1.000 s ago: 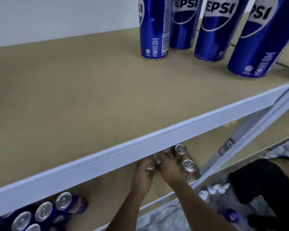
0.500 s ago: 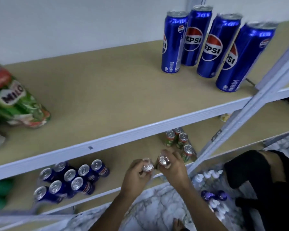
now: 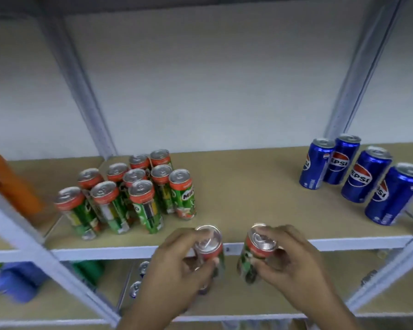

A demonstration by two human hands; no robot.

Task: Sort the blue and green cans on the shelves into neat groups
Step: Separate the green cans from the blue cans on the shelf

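My left hand (image 3: 177, 270) grips a green can with a red rim (image 3: 209, 244), held upright in front of the shelf edge. Beside it my right hand (image 3: 293, 265) grips a second green can (image 3: 260, 246), tilted slightly left. On the brown upper shelf (image 3: 243, 191) a cluster of several green Milo cans (image 3: 134, 194) stands at the left. Several blue Pepsi cans (image 3: 360, 177) stand in a row at the right of the same shelf. Both held cans hover between these groups, just below shelf level.
Grey metal uprights (image 3: 81, 86) cross the view at left and right. An orange package (image 3: 7, 182) leans at the far left. The lower shelf holds blue can tops (image 3: 138, 279), a green pack (image 3: 88, 270) and a blue blurred item (image 3: 12, 282).
Both hands have lifted a green can each from the lower shelf up to the front edge of the upper shelf. The view has risen, now showing the green cluster.
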